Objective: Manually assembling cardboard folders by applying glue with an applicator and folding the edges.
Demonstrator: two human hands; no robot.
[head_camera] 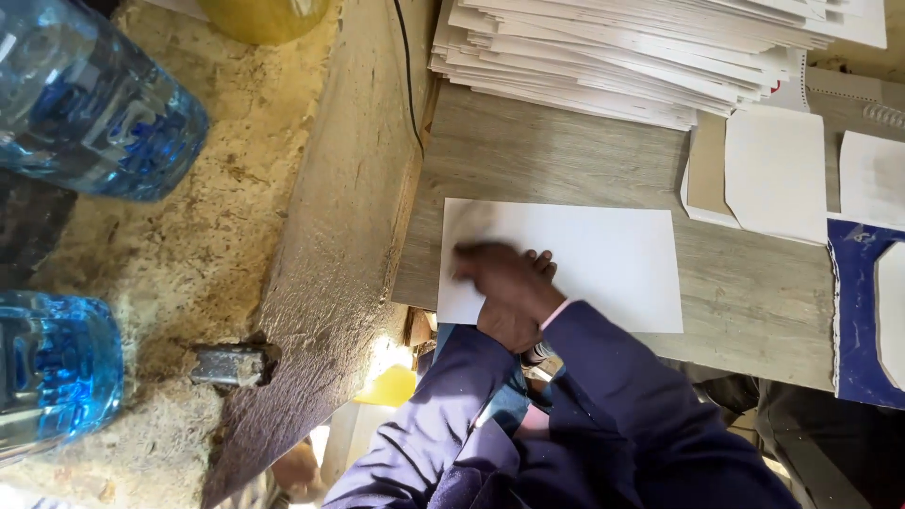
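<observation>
In the head view both hands pressed flat together, right hand point(500, 273) over left hand point(509, 325), at the white sheet's point(603, 264) eight o'clock corner; the sheet lay on the counter point(754, 292), a paper stack point(622, 57) at twelve o'clock.

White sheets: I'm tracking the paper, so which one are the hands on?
The single flat sheet at the wooden tabletop's near edge; both hands press its left end. The others sit stacked behind.

- Single head view, worn by the person, looks steeply down, rolled sideways.
- It sits close above the hands point(509, 283) on the sheet point(584, 254).
</observation>
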